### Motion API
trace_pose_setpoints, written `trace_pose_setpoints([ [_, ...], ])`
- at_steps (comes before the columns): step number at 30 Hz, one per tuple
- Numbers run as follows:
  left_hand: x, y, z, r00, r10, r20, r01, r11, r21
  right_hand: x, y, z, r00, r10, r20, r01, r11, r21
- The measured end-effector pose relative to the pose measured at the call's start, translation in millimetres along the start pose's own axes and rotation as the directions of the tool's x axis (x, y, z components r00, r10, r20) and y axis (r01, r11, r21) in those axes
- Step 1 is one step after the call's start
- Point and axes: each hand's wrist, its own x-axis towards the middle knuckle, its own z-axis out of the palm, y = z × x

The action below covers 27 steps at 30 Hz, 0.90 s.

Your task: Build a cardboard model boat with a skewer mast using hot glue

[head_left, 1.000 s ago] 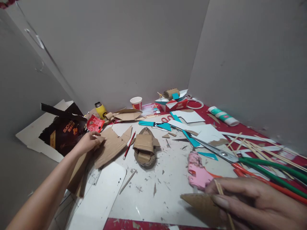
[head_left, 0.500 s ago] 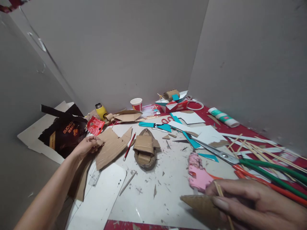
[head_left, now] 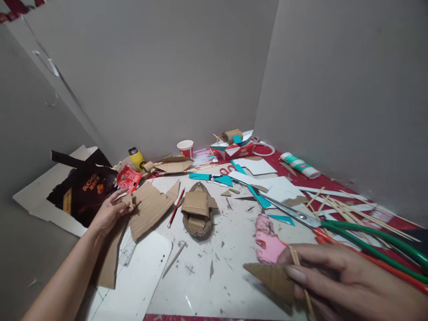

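My left hand (head_left: 110,209) reaches out to the left and pinches the edge of a jagged brown cardboard sheet (head_left: 150,207) lying on the white work board (head_left: 214,263). My right hand (head_left: 341,281), low at the right, is closed on a pointed cardboard piece (head_left: 270,276) and a thin wooden stick (head_left: 299,276). A small cardboard boat model (head_left: 198,209) sits in the middle of the board, between both hands. A red pencil (head_left: 175,207) lies between the sheet and the boat.
A pink glue gun (head_left: 265,240) lies just beyond my right hand. Large green-and-orange-handled scissors (head_left: 334,225), skewers (head_left: 354,211), a glue tube (head_left: 299,165), blue and white paper scraps, a paper cup (head_left: 185,148), a yellow bottle (head_left: 136,158) and a dark snack bag (head_left: 83,191) crowd the surface. Grey walls close the corner.
My left hand has drawn back slightly toward me with the cardboard sheet's edge. The view has shifted a little to the right. My right hand keeps its hold.
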Motion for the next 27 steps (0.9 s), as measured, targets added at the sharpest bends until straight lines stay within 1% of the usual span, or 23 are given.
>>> trace_pose_setpoints([
  [2,-8,8,6,1.000,0.028,-0.008,-0.028,0.999,-0.026,-1,-7,1,0.999,0.016,-0.047,-0.014,0.999,0.046],
  [4,-17,15,17,0.999,0.042,-0.002,-0.042,0.998,-0.045,-2,-14,2,0.995,0.036,-0.089,-0.027,0.995,0.100],
  [6,-28,18,33,0.999,0.044,0.008,-0.043,0.998,-0.055,-2,-19,3,0.997,0.023,-0.079,-0.014,0.994,0.112],
  [7,-35,18,42,1.000,0.021,0.022,-0.020,0.999,-0.037,-2,-20,3,0.998,0.012,-0.069,-0.005,0.994,0.106],
  [9,-50,15,65,0.993,-0.060,0.104,0.055,0.997,0.046,-1,-20,4,0.999,0.000,-0.041,0.004,0.995,0.096],
  [10,-59,14,77,0.979,-0.101,0.179,0.082,0.991,0.108,-1,-19,4,1.000,-0.002,-0.027,0.004,0.996,0.091],
  [12,-75,11,101,0.930,-0.144,0.338,0.083,0.978,0.190,0,-16,5,1.000,-0.004,0.005,0.004,0.996,0.084],
  [13,-82,10,112,0.884,-0.166,0.436,0.087,0.977,0.196,0,-14,6,1.000,-0.007,0.020,0.005,0.997,0.078],
  [15,-92,7,130,0.808,-0.185,0.560,0.112,0.980,0.162,0,-11,7,0.999,-0.012,0.047,0.010,0.998,0.055],
  [16,-95,6,136,0.772,-0.195,0.605,0.130,0.980,0.151,0,-10,7,0.998,-0.012,0.057,0.010,0.999,0.041],
  [17,-97,5,142,0.746,-0.204,0.634,0.147,0.979,0.142,0,-9,7,0.998,-0.011,0.065,0.010,1.000,0.025],
  [19,-99,2,148,0.714,-0.220,0.665,0.173,0.975,0.137,0,-9,7,0.997,-0.013,0.074,0.013,1.000,-0.007],
  [23,-105,-4,153,0.690,-0.237,0.684,0.206,0.970,0.128,0,-11,9,0.998,-0.028,0.052,0.029,0.999,-0.020],
  [25,-110,-6,155,0.696,-0.253,0.672,0.230,0.965,0.125,1,-9,10,1.000,-0.026,0.018,0.026,1.000,-0.008],
  [27,-116,-9,159,0.717,-0.266,0.644,0.267,0.959,0.099,2,-7,10,1.000,-0.024,-0.014,0.024,1.000,0.005],
])
